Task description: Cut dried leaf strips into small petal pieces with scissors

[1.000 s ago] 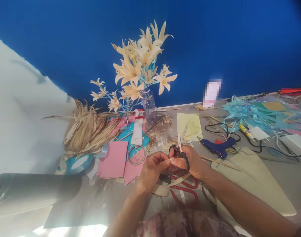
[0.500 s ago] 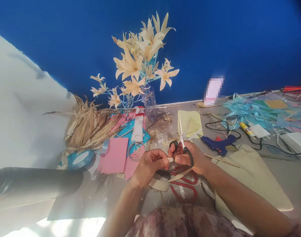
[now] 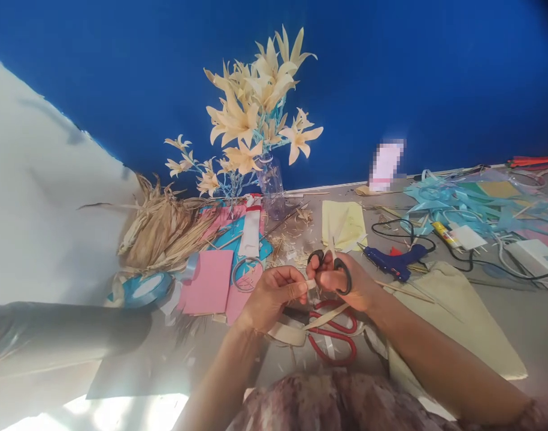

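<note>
My left hand (image 3: 274,297) pinches a small cream strip (image 3: 310,284) between thumb and fingertips. Around the black handles of a pair of scissors (image 3: 346,276) is my right hand (image 3: 357,284), its fingers through the loops and close to the strip's other end; whether they grip that end I cannot tell. The blades point away from me, above the fingers. Beneath both hands lie a larger pair of red-handled scissors (image 3: 339,361) and a cream ribbon roll (image 3: 287,334) with a loose band running under my right hand.
Pale fabric-like lilies (image 3: 238,117) stand in a clear bottle (image 3: 271,191) against the blue wall. Dried husks (image 3: 161,233), pink sheets (image 3: 208,282) and a blue tape roll (image 3: 143,290) lie left. A blue glue gun (image 3: 393,263), cream cloth (image 3: 457,317) and blue ribbon scraps (image 3: 439,194) lie right.
The scissors in my right hand have tipped, so their blades look shorter and sit lower. My left hand still pinches the strip, and the view has shifted slightly.
</note>
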`<act>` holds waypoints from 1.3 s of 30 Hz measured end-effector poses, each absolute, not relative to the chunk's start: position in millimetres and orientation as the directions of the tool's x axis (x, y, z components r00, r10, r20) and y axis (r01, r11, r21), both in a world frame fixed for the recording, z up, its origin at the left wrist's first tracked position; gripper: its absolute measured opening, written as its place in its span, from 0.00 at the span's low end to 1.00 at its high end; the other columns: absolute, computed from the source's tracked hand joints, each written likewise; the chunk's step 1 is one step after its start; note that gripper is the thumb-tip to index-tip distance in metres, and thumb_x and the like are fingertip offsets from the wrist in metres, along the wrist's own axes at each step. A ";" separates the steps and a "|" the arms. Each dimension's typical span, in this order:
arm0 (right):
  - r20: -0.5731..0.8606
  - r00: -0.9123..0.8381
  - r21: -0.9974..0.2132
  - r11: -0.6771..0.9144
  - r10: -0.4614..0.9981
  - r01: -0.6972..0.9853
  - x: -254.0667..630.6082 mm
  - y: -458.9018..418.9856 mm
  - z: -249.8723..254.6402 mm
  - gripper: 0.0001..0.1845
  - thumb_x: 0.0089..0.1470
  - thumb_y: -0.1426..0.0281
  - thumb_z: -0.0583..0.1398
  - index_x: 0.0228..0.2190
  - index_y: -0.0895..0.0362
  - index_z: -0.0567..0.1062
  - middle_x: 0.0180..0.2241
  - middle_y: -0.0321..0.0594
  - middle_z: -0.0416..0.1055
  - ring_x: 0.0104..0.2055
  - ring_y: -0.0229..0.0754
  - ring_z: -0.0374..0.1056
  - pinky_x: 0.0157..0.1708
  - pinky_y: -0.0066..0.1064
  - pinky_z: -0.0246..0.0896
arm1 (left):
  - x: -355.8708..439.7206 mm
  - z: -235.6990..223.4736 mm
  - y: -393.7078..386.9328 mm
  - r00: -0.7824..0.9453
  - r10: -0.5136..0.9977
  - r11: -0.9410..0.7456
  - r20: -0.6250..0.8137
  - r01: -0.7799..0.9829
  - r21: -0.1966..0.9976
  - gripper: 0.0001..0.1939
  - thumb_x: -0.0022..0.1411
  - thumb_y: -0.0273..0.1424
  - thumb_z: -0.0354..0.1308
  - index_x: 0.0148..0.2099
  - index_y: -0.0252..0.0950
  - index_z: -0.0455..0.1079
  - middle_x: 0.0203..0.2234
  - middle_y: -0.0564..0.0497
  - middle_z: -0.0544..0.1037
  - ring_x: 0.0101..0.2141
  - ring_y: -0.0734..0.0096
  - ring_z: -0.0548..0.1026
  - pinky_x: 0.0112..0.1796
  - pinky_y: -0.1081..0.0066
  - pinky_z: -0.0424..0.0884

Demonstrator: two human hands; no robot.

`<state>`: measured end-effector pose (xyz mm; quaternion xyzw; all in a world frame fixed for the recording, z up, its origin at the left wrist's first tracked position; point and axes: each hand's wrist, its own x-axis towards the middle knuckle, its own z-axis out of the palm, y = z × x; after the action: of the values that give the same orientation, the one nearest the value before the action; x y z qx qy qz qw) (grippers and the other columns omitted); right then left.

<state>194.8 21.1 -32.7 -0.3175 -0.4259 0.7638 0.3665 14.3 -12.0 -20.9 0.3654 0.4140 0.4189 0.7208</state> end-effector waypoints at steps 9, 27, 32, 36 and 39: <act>-0.110 -0.497 -0.850 -0.341 0.861 -0.401 183.1 11.5 -32.7 0.16 0.42 0.65 0.69 0.28 0.56 0.67 0.20 0.31 0.68 0.21 0.38 0.67 0.24 0.28 0.60 | 27.8 -25.6 -13.7 0.346 0.897 0.423 -0.274 -0.492 0.761 0.12 0.48 0.34 0.71 0.27 0.31 0.74 0.20 0.49 0.74 0.24 0.73 0.70 0.30 0.73 0.65; -0.101 -0.548 -0.986 -0.156 0.830 -0.054 189.3 10.3 -37.4 0.26 0.46 0.46 0.63 0.26 0.58 0.72 0.23 0.36 0.69 0.21 0.34 0.55 0.21 0.27 0.48 | 19.8 -19.8 -16.1 0.063 0.970 0.229 -0.235 -0.571 0.788 0.04 0.48 0.26 0.64 0.27 0.33 0.71 0.24 0.50 0.77 0.27 0.71 0.73 0.31 0.72 0.66; -0.120 -0.761 -0.990 -0.138 0.637 0.041 192.1 6.5 -40.4 0.34 0.48 0.39 0.58 0.26 0.61 0.75 0.24 0.40 0.72 0.21 0.34 0.55 0.20 0.26 0.47 | 3.3 -13.2 -10.8 0.034 0.981 0.174 -0.189 -0.581 0.795 0.02 0.49 0.25 0.60 0.27 0.33 0.69 0.21 0.50 0.76 0.25 0.70 0.72 0.30 0.71 0.66; -0.152 -0.789 -0.984 -0.162 0.595 0.067 190.9 5.7 -45.1 0.29 0.46 0.44 0.63 0.25 0.61 0.75 0.23 0.41 0.74 0.22 0.35 0.59 0.21 0.25 0.48 | -1.5 -11.2 -8.6 0.066 0.980 0.191 -0.187 -0.573 0.797 0.01 0.48 0.24 0.58 0.26 0.34 0.68 0.19 0.51 0.74 0.22 0.69 0.72 0.28 0.70 0.66; -0.181 -0.788 -0.977 -0.203 0.589 0.073 190.3 5.8 -45.5 0.26 0.45 0.48 0.65 0.24 0.61 0.75 0.22 0.41 0.75 0.22 0.36 0.63 0.23 0.25 0.53 | -3.5 -9.9 -7.9 0.088 0.975 0.216 -0.202 -0.559 0.800 0.02 0.47 0.24 0.57 0.26 0.34 0.67 0.18 0.51 0.74 0.22 0.69 0.72 0.27 0.70 0.67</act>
<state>190.3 5.8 -45.5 -0.2729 -0.6059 0.7258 0.1779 -3.5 -7.9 -9.9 0.2772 0.3754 0.5614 0.6835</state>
